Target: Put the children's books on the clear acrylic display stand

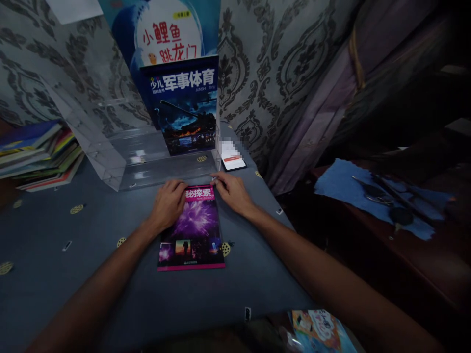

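Note:
A thin book [196, 220] with a pink and purple firework cover lies face up on the blue-grey cloth. My left hand [169, 203] covers its upper left corner and hides part of the title; its fingers are bent and closed on that edge. At the upper right corner is my right hand [233, 193], with thumb and fingertips pinched together on the book's corner. Just beyond the book stands a clear plastic book rack [106, 169]. In its right side a dark blue book with a tank picture [189, 110] leans upright, in front of a taller light-blue book [169, 29].
A stack of books [40, 152] lies left of the rack. A lit phone [232, 156] rests by the rack's right end. Farther right, a blue cloth [342, 191] carries scissors [371, 193]. Another colourful book [320, 331] shows at the bottom edge. Patterned curtain [253, 63] hangs behind.

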A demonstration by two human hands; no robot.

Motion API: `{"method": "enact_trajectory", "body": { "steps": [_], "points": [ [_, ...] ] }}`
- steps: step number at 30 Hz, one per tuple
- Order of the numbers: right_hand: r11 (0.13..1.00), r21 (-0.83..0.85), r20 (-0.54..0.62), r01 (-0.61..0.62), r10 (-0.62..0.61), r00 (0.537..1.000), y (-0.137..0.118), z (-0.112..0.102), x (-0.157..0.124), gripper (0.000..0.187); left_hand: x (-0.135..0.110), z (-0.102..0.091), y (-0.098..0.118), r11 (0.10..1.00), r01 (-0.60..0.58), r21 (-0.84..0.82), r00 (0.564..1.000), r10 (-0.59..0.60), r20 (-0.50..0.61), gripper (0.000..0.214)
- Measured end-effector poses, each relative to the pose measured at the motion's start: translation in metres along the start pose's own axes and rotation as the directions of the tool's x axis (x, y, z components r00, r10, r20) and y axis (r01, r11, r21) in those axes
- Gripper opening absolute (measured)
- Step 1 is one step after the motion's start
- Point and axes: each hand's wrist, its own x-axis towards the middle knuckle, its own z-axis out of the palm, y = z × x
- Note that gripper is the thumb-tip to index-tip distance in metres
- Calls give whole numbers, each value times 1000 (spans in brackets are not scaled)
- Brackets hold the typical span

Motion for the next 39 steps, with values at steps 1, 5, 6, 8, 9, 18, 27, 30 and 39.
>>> {"method": "enact_trajectory", "body": {
  "steps": [1, 5, 6, 8, 9, 18, 27, 30, 39],
  "points": [
    [1000, 8, -4, -3, 3, 1000, 0, 0, 0, 32, 0, -1, -2, 1000, 20, 21, 1000, -20, 2, 33],
    [1000, 24, -21, -16, 17, 1000, -1, 1, -2, 30, 1, -2, -4, 998, 41, 40, 999, -41, 7, 32],
    [999, 28, -22, -17, 17, 1000, -2, 1, -3, 30, 1, -1, -5, 998, 46, 32, 999, -46, 1, 33],
    [999, 36, -21, -16, 16, 1000, -2, 1, -4, 30, 2, 0, -9, 998, 65, 7, 998, -65, -21, 34],
    [999, 38, -21, -15, 16, 1000, -2, 1, -4, 30, 2, 1, -12, 997, 75, -8, 997, -76, -32, 36],
    [999, -25, -20, 26, -27, 999, -1, 1, -4, 30, 7, -3, -34, 988, 79, -135, 996, -83, -26, 49],
    [993, -84, -11, 85, -86, 996, -1, 1, -3, 28, 8, 1, -32, 991, 94, -95, 994, -98, -39, 51],
    [993, -89, -12, 79, -80, 997, -2, 0, -2, 28, 9, 1, -31, 994, 94, -62, 995, -95, -18, 51],
    [996, -47, -7, 73, -74, 997, -4, -1, -4, 28, 9, -2, -24, 990, 137, 23, 990, -137, 14, 49]
  ]
}}
